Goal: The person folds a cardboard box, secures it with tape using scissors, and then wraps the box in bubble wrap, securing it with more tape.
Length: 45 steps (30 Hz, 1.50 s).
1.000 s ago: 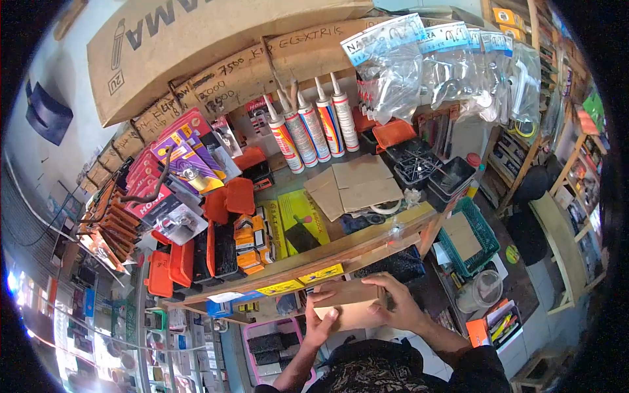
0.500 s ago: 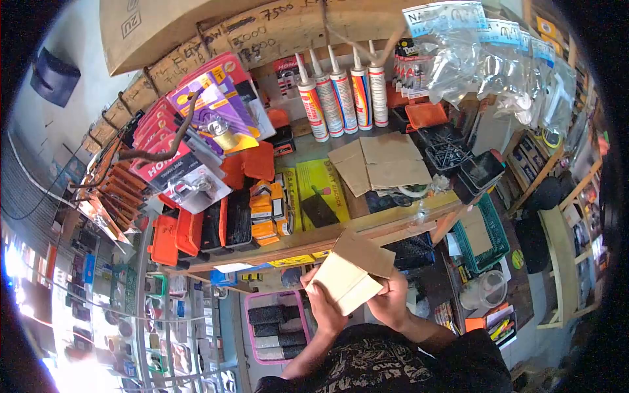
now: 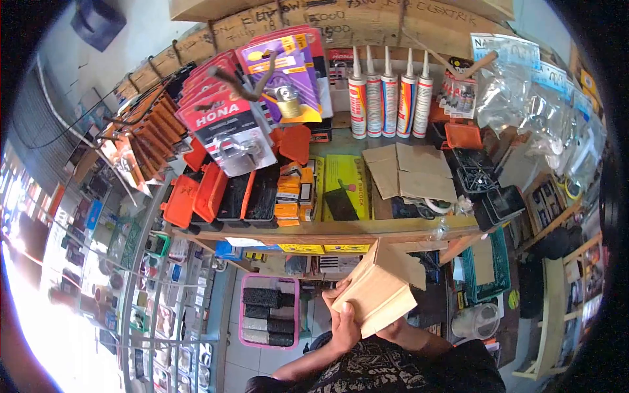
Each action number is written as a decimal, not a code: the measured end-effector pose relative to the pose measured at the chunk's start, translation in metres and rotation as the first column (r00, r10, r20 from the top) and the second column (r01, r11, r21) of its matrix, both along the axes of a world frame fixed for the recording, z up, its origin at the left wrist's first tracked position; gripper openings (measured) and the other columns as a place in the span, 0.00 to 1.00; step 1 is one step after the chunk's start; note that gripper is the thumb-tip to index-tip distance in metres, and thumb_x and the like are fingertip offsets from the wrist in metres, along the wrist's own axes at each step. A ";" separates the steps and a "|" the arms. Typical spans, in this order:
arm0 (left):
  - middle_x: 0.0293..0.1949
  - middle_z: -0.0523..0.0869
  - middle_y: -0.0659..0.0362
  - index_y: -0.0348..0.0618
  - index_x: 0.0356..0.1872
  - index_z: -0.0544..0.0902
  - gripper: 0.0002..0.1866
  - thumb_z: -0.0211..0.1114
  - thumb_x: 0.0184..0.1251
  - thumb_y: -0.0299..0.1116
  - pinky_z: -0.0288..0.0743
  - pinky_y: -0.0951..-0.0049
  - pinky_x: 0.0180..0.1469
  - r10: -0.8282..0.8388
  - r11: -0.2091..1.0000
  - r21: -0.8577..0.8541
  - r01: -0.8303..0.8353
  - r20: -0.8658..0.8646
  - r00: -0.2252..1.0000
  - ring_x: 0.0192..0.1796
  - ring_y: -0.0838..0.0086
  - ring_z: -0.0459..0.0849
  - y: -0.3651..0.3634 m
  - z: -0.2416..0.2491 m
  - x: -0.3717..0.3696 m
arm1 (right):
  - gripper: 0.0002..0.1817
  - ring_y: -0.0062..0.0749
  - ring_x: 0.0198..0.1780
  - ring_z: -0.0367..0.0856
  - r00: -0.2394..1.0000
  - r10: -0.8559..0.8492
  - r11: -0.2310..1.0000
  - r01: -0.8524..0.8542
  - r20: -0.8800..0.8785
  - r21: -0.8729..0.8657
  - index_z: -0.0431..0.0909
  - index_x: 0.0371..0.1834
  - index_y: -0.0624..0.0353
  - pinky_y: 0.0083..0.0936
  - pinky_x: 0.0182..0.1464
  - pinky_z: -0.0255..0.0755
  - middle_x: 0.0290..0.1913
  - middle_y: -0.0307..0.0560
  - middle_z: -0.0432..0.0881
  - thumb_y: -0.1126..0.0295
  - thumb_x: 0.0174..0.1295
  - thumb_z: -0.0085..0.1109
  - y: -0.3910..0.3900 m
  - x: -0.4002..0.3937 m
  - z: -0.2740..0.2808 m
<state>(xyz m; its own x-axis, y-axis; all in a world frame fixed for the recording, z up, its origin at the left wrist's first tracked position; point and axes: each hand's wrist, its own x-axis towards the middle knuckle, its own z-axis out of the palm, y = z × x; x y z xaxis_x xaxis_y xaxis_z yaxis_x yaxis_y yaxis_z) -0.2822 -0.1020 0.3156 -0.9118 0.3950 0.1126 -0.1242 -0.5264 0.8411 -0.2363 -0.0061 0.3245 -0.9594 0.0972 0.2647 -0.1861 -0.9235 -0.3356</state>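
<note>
A small plain cardboard box [image 3: 375,295] with an open flap on its right is tilted in front of me, below the shelf edge. My left hand [image 3: 342,319] grips its left side, the thumb lying on the front face and the fingers wrapped behind. Under the lower right part of the box, my right hand [image 3: 396,331] supports it. Most of that hand's fingers are hidden behind the cardboard.
On the wooden shelf [image 3: 327,234] stand several sealant tubes [image 3: 388,98], flattened cardboard [image 3: 419,171] and orange-lidded black boxes [image 3: 226,200]. Packaged padlocks [image 3: 239,150] hang at left, clear plastic packets [image 3: 504,92] at right. A pink basket [image 3: 241,311] sits on the floor.
The box has turned in my hands, its flap now to the right and its long face towards me. My right hand has slid lower, behind it. My view has shifted left.
</note>
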 end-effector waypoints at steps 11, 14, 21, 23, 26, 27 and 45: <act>0.58 0.71 0.52 0.38 0.64 0.65 0.22 0.47 0.84 0.46 0.61 0.68 0.70 0.060 0.991 -0.130 -0.035 0.197 0.979 0.62 0.71 0.69 0.014 0.008 0.002 | 0.34 0.53 0.71 0.70 0.860 -0.382 -0.055 0.345 -0.339 0.937 0.64 0.75 0.58 0.53 0.75 0.56 0.69 0.52 0.72 0.58 0.69 0.63 0.010 -0.005 -0.065; 0.57 0.71 0.53 0.38 0.64 0.65 0.22 0.47 0.84 0.46 0.60 0.68 0.70 0.054 0.986 -0.166 -0.027 0.162 0.985 0.62 0.72 0.68 0.015 -0.001 0.009 | 0.35 0.53 0.72 0.69 0.853 -0.379 0.001 0.388 -0.359 0.922 0.63 0.75 0.59 0.53 0.76 0.54 0.70 0.53 0.70 0.58 0.68 0.64 0.007 -0.003 -0.057; 0.63 0.72 0.53 0.44 0.71 0.60 0.29 0.48 0.82 0.54 0.67 0.64 0.69 -0.118 0.978 -0.133 0.159 0.270 0.956 0.65 0.68 0.73 0.019 -0.002 0.010 | 0.38 0.53 0.74 0.65 0.763 -0.416 -0.034 0.531 -0.495 0.847 0.61 0.77 0.60 0.55 0.77 0.50 0.72 0.54 0.67 0.56 0.68 0.64 0.014 0.004 -0.025; 0.66 0.73 0.52 0.45 0.75 0.60 0.37 0.48 0.79 0.63 0.72 0.60 0.68 -0.121 0.989 -0.025 0.146 0.432 0.894 0.69 0.64 0.74 0.024 0.010 0.012 | 0.43 0.60 0.77 0.55 0.488 -0.561 -0.348 0.594 -0.669 0.725 0.51 0.78 0.60 0.54 0.78 0.46 0.75 0.65 0.56 0.58 0.67 0.65 0.019 -0.012 -0.027; 0.67 0.74 0.54 0.46 0.75 0.60 0.37 0.43 0.80 0.64 0.72 0.59 0.69 -0.087 0.996 0.056 0.068 0.487 0.869 0.69 0.63 0.74 0.032 -0.007 0.019 | 0.46 0.61 0.78 0.50 0.369 -0.636 -0.410 0.583 -0.678 0.702 0.44 0.78 0.61 0.53 0.78 0.47 0.77 0.67 0.45 0.58 0.67 0.65 0.028 -0.018 0.002; 0.67 0.74 0.55 0.46 0.76 0.59 0.38 0.43 0.80 0.65 0.72 0.59 0.69 -0.107 0.994 0.069 0.084 0.484 0.869 0.69 0.63 0.74 0.033 -0.012 0.021 | 0.48 0.61 0.80 0.48 0.383 -0.616 -0.473 0.518 -0.688 0.713 0.41 0.78 0.62 0.52 0.78 0.49 0.80 0.66 0.37 0.58 0.67 0.65 0.035 -0.017 0.000; 0.72 0.56 0.30 0.43 0.71 0.63 0.22 0.55 0.80 0.29 0.66 0.49 0.70 -0.255 0.872 -0.474 0.124 -0.223 0.941 0.67 0.40 0.68 0.008 -0.040 -0.014 | 0.45 0.58 0.82 0.46 0.209 -0.776 -0.359 0.630 -0.595 0.689 0.49 0.80 0.64 0.50 0.79 0.44 0.81 0.63 0.48 0.41 0.73 0.47 0.052 -0.024 0.025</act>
<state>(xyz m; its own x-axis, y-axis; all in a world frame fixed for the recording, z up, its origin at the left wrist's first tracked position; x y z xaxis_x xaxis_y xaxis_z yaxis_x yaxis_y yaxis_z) -0.2966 -0.0945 0.2756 -0.7732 0.6242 0.1119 0.0828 -0.0756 0.9937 -0.2607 0.0462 0.3491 -0.3371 0.5722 0.7476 -0.3700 0.6497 -0.6641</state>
